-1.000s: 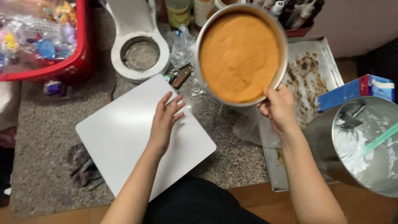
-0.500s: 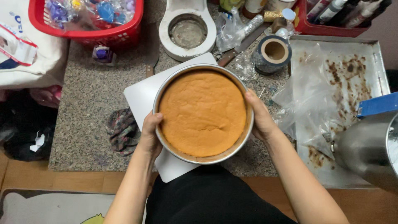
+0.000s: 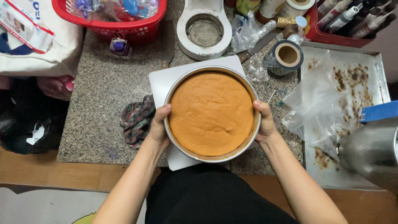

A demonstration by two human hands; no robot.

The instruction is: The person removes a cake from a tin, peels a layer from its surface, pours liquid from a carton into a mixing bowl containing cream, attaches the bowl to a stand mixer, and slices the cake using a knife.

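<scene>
Cake pan is held over board betw. left hand & right hand; rag lies left, baking tray right, basket behind.

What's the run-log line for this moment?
hands: left and right grip cake pan rim | pan: over white board | cake: in pan
</scene>
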